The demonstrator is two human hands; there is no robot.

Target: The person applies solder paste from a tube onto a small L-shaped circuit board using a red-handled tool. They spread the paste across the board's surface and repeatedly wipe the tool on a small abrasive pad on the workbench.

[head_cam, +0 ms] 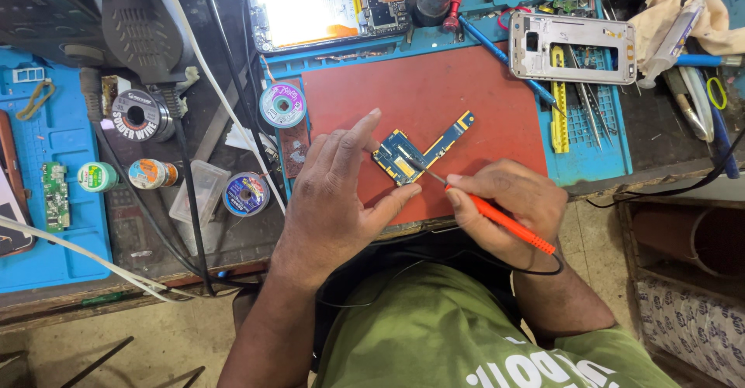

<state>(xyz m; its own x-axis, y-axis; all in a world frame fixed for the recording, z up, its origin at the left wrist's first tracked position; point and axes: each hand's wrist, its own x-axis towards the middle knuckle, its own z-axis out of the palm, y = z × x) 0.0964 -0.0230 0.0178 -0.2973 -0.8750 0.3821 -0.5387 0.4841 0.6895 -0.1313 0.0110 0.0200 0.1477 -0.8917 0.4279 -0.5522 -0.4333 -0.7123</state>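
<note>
Soldering on a blue circuit board

My left hand point(337, 194) pins the blue circuit board point(415, 154) with spread fingers; my right hand point(508, 206) grips 1 orange soldering iron point(504, 223), tip seemingly touching it.

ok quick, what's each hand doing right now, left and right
Left hand: open, fingers spread, thumb and fingertips steadying the blue circuit board on the red mat.
Right hand: closed on the orange-handled tool, tip on the board.
</note>
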